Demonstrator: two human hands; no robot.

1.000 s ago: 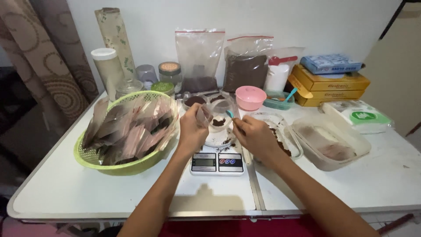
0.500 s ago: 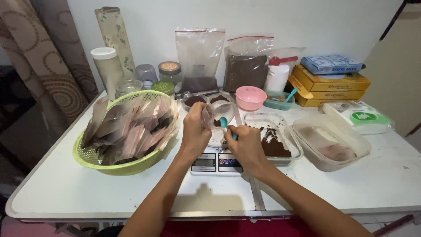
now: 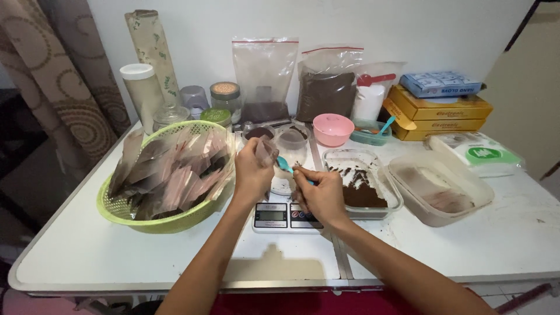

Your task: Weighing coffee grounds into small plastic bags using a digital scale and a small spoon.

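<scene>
My left hand (image 3: 252,170) holds a small clear plastic pouch (image 3: 267,153) upright above a small digital scale (image 3: 279,214). My right hand (image 3: 321,194) grips a teal plastic spoon (image 3: 287,168) whose bowl touches the pouch's mouth. A clear rectangular container (image 3: 360,182) with dark brown powder sits just right of my right hand. A green plastic basket (image 3: 153,214) full of filled clear pouches stands to the left of my left hand.
A larger clear tub (image 3: 438,188) sits at the right. Behind are a pink bowl (image 3: 332,129), zip bags of brown powder (image 3: 325,87), jars (image 3: 225,97), a white canister (image 3: 142,87), stacked yellow boxes (image 3: 438,112) and a paper roll (image 3: 151,49).
My right hand has moved left from the powder container, bringing the teal spoon to the pouch held by my left hand. Both hands have dropped slightly toward the scale.
</scene>
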